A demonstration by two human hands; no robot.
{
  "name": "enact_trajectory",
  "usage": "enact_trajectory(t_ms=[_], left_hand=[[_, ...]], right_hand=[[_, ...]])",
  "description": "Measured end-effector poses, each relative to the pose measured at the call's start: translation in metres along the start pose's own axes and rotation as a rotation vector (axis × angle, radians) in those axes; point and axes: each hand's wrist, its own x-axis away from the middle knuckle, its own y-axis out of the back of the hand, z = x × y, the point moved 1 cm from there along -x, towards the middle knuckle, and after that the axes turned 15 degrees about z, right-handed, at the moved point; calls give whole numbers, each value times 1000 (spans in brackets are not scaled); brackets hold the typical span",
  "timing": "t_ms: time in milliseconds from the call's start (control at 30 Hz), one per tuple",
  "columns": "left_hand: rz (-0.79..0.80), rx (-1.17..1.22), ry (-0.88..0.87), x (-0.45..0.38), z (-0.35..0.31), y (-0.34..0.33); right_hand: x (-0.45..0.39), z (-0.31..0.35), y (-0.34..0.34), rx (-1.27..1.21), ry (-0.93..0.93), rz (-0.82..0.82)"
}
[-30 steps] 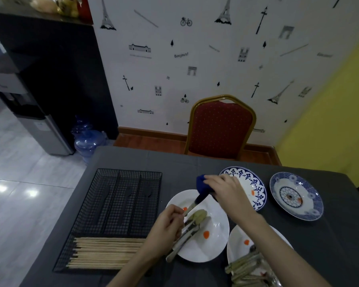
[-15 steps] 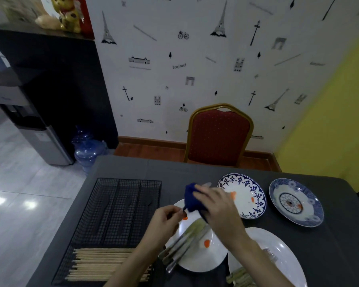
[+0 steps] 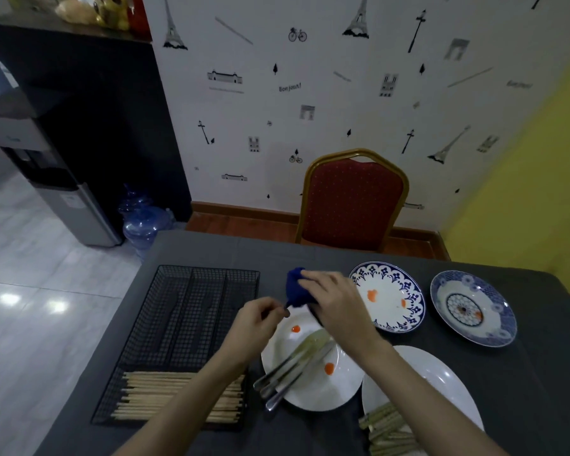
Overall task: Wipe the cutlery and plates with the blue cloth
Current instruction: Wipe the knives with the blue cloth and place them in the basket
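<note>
Right hand (image 3: 338, 306) has carried the bunched blue cloth (image 3: 296, 288) further left, beyond the white plate (image 3: 313, 386); left hand (image 3: 260, 319) pinches a utensil's dark handle end (mostly hidden inside the cloth). Three smeared utensils (image 3: 297, 363) remain on that plate.

blue cloth (image 3: 296, 287), red chair (image 3: 354, 199) – gold-framed

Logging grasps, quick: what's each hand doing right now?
Left hand: pinches a utensil handle, mostly hidden.
Right hand: grips the blue cloth.
</note>
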Motion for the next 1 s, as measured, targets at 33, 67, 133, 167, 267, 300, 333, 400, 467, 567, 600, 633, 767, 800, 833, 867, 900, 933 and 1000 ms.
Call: enact_trajectory(t_ms=[33,67,133,167,267,300,333,400,467,567,600,633,767,800,833,867,900,933,1000], left_hand=[[2,-3,-4,2,0,-2],[-4,4,-5,3,0,-4],[-22,44,-7,-1,-2,-7],[-28,69,-10,-4,-3,-7],[-11,90,-16,-2,-1,-5],[1,73,-12,1,0,-5],[10,58,-4,3,1,-4],[15,59,3,5,0,-5],[14,78,-2,2,-5,-5],[21,141,-27,-2,-8,-4],[26,153,-28,-1,-7,-4],[33,160,-22,1,-7,-4],[40,181,-12,1,-9,-4],[45,191,-18,1,-10,-3],[53,196,-27,0,-10,-1],[59,179,-37,-1,-9,0],[66,135,-46,-2,-9,1],[77,87,-50,-1,-5,1],[96,43,-76,1,-3,5]], right_hand=[[-4,-10,2,5,-71,0],[-7,-17,5,-10,-144,-10],[-6,-11,8,-44,-159,-40],[-2,-2,6,-36,-92,-48],[10,11,1,-34,56,-32],[9,2,0,-58,7,-28],[6,-10,0,-86,-81,-35],[4,-24,3,-122,-231,-55],[7,-10,4,-108,-157,-79],[14,9,0,-52,50,-75],[13,3,1,-56,27,-67],[9,-7,1,-69,-37,-68],[6,-14,3,-62,-108,-83],[9,-5,3,-46,-39,-97],[12,3,2,-40,16,-114],[14,7,1,-40,38,-125],[14,4,1,-49,23,-115],[13,-2,0,-48,-26,-100],[3,-23,8,-12,-157,-61]])
